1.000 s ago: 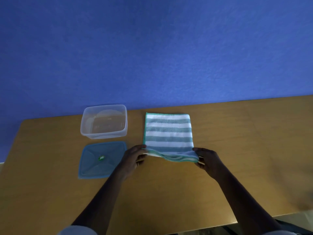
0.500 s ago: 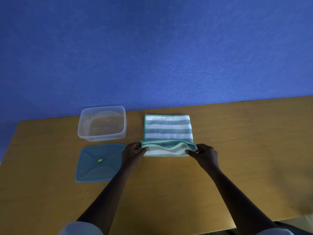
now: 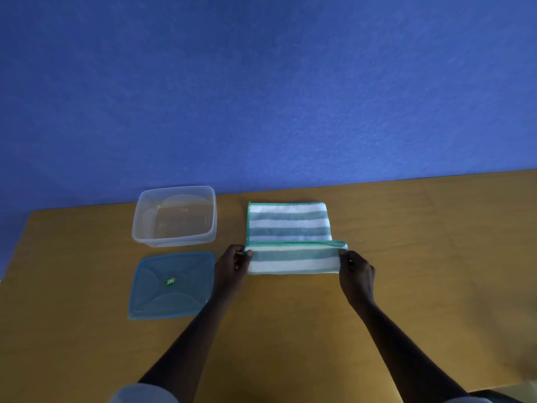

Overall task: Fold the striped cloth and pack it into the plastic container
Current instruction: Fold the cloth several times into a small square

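our left hand [image 3: 232,264] and right hand [image 3: 356,270] pinch the striped cloth [image 3: 290,238] corners, fold partway over; clear plastic container [image 3: 175,216] beyond left hand is empty, packing remains.

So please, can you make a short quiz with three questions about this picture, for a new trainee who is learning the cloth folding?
1. True or false: the striped cloth already lies inside the plastic container.
2. Which lies nearer to the person: the container or the blue lid?
3. Multiple choice. The left hand and the right hand hold:
A. the lid
B. the two ends of the cloth's near flap, turned toward the wall
C. the container's rim

Key
1. False: it lies on the table, to the right of the empty container.
2. The lid.
3. B
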Available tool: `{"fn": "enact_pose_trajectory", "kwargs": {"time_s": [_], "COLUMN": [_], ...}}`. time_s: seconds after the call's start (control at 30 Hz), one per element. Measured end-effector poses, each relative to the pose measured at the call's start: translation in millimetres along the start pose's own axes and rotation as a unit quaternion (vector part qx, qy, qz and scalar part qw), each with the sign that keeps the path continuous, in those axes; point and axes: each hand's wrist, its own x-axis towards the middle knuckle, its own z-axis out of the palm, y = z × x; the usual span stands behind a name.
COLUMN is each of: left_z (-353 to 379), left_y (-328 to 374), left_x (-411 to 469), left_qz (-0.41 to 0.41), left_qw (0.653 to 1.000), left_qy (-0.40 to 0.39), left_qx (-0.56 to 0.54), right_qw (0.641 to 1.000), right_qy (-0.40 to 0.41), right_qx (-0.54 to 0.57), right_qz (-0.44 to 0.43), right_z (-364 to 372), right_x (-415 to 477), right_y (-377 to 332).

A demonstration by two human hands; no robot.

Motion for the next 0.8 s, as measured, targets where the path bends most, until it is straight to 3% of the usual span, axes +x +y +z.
{"fn": "enact_pose_trajectory", "kwargs": {"time_s": [0.23,0.53,0.67,0.8], "left_z": [3,3,-2,-12], "left_y": [-12,-26,-17,-15], "left_x": [-14,-15,3,12], "left_qz": [0.005,-0.091,-0.085,-0.031], "left_qw": [0.999,0.996,0.992,0.994], "left_qy": [0.010,0.023,-0.032,-0.093], "left_qx": [0.034,0.001,-0.093,-0.051], "right_qw": [0.998,0.996,0.997,0.997], "right_qy": [-0.036,-0.063,-0.028,-0.014], "right_qx": [-0.012,-0.029,-0.061,-0.067], "right_qz": [-0.044,-0.050,-0.049,-0.026], "right_z": [6,20,26,30], "right_x": [-25,-27,-3,20], "right_y": [13,14,-1,-13]}}
